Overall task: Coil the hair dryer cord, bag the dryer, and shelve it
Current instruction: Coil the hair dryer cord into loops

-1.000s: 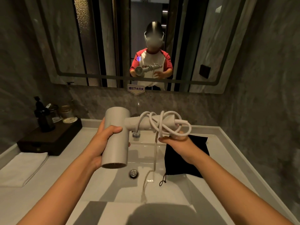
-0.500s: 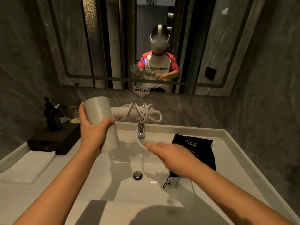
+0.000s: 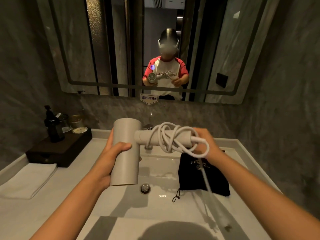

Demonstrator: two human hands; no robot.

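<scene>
Dim hotel-style bathroom here: grey marble-look walls, a big rounded mirror (image 3: 107, 49) over a white vanity counter (image 3: 26, 213) with a sink basin (image 3: 155, 172) sunk into it, drain plug (image 3: 145, 188) in the middle and the faucet (image 3: 148, 135) mostly hidden behind the dryer. On the left of the counter there's a folded white towel (image 3: 26, 181), and behind it a dark wooden tray (image 3: 58, 149) holding a black pump bottle (image 3: 52, 125) and a couple of glass jars (image 3: 76, 122) (can't tell what's inside them, too dark). A black drawstring bag (image 3: 202, 174) lies flat at the basin's right edge, empty-looking, its cord end dangling into the sink. The hair dryer (image 3: 127, 153) is held up over the basin: left hand (image 3: 110, 158) wrapped tight around the barrel, thumb across the front, with the handle sticking out to the right. The white cord (image 3: 173, 139) is looped several times around that handle, and the right hand (image 3: 206, 144) is closed on the handle's end, pinning the loops. One loose length of cord hangs from there, blurred, down toward the near counter edge. The mirror shows the person in a red-and-white shirt holding the dryer the same way.
</scene>
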